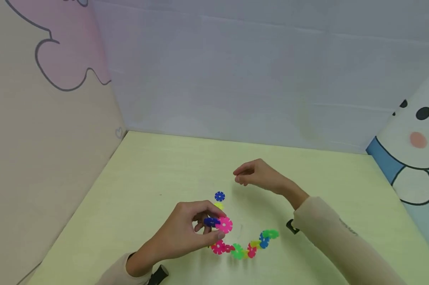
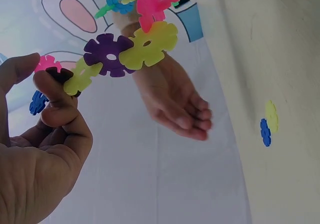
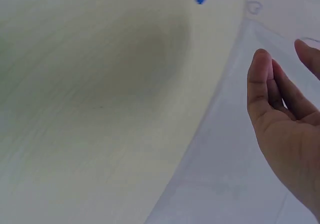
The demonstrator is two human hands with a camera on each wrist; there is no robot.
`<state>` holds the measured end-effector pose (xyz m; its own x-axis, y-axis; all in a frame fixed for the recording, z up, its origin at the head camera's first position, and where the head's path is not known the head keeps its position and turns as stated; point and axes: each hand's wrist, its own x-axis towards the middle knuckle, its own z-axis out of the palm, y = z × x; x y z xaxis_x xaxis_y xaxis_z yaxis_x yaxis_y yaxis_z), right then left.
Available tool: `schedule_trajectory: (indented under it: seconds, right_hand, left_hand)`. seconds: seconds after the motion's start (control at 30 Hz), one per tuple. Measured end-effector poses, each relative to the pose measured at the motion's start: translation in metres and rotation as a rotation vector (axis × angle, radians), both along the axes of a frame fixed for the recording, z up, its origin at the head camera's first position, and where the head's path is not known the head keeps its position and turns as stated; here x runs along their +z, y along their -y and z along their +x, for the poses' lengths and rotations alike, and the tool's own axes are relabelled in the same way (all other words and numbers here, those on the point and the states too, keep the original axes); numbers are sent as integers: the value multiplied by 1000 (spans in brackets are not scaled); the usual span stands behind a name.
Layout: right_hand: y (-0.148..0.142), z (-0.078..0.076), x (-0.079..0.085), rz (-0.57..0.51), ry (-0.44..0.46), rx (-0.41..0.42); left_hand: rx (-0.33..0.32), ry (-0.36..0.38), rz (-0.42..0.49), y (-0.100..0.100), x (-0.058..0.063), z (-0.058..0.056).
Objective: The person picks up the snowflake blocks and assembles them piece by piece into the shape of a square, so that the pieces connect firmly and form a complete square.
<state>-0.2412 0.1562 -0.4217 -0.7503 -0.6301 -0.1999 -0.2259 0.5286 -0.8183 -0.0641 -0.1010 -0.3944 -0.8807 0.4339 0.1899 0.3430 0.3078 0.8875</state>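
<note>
My left hand point(image 1: 180, 227) pinches the end of a chain of interlocked plastic snowflake discs, near a pink disc point(image 1: 226, 225) and a dark blue disc point(image 1: 210, 222). The chain hangs in a curve to the right and finishes at a green disc point(image 1: 272, 234). Purple point(image 2: 107, 54) and yellow discs point(image 2: 150, 45) of it show in the left wrist view. My right hand point(image 1: 262, 177) hovers over the table, its fingers loosely bent and holding nothing. Between the hands, a loose blue disc point(image 1: 219, 196) and a yellow disc point(image 1: 219, 205) lie on the table.
The pale table point(image 1: 171, 158) meets a whitish wall covering point(image 1: 235, 79) at the back. Side panels with cartoon drawings stand left point(image 1: 57, 130) and right point(image 1: 418, 158). Black straps or wrist mounts point(image 1: 159, 274) show near both sleeves.
</note>
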Motion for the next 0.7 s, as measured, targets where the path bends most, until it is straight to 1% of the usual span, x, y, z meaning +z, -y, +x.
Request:
schedule_trajectory:
  seconds: [0.07,0.13,0.2,0.27,0.37,0.5,0.6,0.7]
  right_hand:
    - [12,-7,-16,78,-99,115]
    - [21,-10,-28,136,-191,217]
    - [26,-12,-37,178,-250,299]
    - [29,-11,-40,202,-288,361]
    - [29,-8,-41,215,-324,399]
    - [29,-7,-40,208,-343,416]
    - [27,-7,-41,199,-332,413]
    - [27,-9,-42,202,-299,389]
  left_hand:
    - [-19,8,19,0,2,7]
    - [-32,12,36,0,4,13]
    - [-45,6,56,-1,4,19]
    - [-51,4,68,-1,4,23]
    - [-56,7,75,-2,4,28]
    - [-59,9,71,-2,5,31]
    - [-80,-41,71,-2,3,29]
    - [-84,-71,67,0,1,25]
